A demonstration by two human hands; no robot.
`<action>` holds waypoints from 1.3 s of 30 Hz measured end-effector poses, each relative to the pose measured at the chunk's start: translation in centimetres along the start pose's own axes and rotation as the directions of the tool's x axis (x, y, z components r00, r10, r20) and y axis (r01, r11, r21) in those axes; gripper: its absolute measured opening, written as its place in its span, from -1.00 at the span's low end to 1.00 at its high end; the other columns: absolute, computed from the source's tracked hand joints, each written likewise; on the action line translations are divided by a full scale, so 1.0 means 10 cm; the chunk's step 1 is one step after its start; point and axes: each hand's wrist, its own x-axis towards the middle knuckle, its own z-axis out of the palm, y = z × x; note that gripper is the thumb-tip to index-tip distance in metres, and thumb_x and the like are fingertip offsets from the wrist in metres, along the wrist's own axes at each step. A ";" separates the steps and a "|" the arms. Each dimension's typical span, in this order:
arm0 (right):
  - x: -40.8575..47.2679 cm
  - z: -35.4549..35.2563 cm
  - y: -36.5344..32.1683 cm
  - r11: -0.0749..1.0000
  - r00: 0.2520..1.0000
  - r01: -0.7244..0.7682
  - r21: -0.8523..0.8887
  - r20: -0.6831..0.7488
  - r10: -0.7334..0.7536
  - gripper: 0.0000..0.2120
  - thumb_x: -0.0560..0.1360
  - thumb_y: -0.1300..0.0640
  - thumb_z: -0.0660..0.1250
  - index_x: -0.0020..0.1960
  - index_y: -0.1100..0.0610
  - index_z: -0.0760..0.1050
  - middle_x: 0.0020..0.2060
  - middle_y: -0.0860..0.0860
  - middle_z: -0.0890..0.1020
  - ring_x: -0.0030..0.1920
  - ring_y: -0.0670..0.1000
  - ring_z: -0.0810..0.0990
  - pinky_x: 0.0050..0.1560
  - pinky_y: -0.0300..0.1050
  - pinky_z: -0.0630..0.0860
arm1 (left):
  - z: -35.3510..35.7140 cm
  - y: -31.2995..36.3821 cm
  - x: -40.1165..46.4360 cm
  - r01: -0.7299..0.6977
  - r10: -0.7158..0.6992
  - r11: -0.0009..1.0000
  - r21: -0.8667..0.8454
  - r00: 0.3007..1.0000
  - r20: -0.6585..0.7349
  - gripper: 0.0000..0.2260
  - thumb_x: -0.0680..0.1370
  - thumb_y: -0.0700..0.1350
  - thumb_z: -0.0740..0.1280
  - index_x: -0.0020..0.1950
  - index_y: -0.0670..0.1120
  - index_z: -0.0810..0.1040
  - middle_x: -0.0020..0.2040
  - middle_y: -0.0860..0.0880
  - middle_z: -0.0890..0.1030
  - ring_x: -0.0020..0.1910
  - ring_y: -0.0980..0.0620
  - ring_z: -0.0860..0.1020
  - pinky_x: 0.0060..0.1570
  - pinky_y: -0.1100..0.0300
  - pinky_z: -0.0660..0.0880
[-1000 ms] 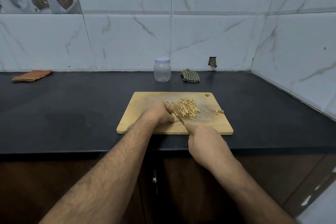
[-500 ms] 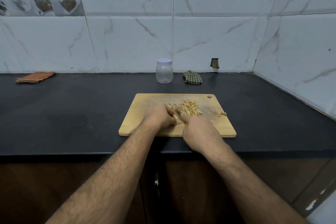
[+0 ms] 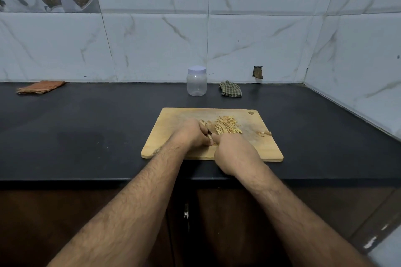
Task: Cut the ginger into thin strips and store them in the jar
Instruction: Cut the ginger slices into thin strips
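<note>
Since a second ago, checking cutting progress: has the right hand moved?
Yes. The right hand slid forward onto the cutting board, beside the left hand.

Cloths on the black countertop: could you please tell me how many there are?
2: an orange folded cloth at the far left by the wall, and a green checked crumpled cloth right of the clear plastic jar.

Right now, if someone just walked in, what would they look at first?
Probably the two hands, left hand and right hand, close together on the wooden cutting board, cutting. Just beyond them lies a pile of ginger strips. Farther back by the wall stands a clear jar, lid on.
</note>
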 end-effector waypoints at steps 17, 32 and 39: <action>-0.20 0.08 0.17 0.998 0.998 -0.059 -0.007 -0.030 0.059 -0.37 0.55 0.30 0.18 0.54 -0.13 0.22 0.22 0.05 0.58 0.18 0.10 0.55 0.07 0.01 0.58 | 0.00 0.00 -0.04 0.012 -0.013 0.999 -0.030 1.000 -0.017 -0.68 0.43 -0.04 0.54 0.17 0.03 0.66 0.20 0.09 0.62 0.20 0.09 0.52 0.11 0.23 0.42; -0.02 0.06 0.07 0.992 0.999 -0.008 0.125 -0.044 0.013 -0.46 0.55 0.25 0.15 0.49 -0.10 0.36 0.32 0.04 0.53 0.28 0.09 0.49 0.22 -0.02 0.50 | 0.09 -0.10 -0.01 0.012 -0.022 0.996 -0.085 0.994 -0.110 -0.75 0.37 0.01 0.57 0.01 0.04 0.67 0.02 0.10 0.68 0.06 0.10 0.59 0.13 0.13 0.52; 0.00 0.03 0.06 0.990 0.999 -0.035 0.134 -0.015 0.038 -0.40 0.54 0.28 0.16 0.50 -0.16 0.33 0.36 0.04 0.51 0.29 0.08 0.50 0.18 -0.06 0.51 | 0.06 -0.07 0.07 0.030 -0.033 0.999 -0.029 0.993 -0.116 -0.90 0.49 -0.12 0.41 -0.05 0.03 0.70 0.05 0.11 0.67 0.07 0.08 0.58 0.12 0.16 0.52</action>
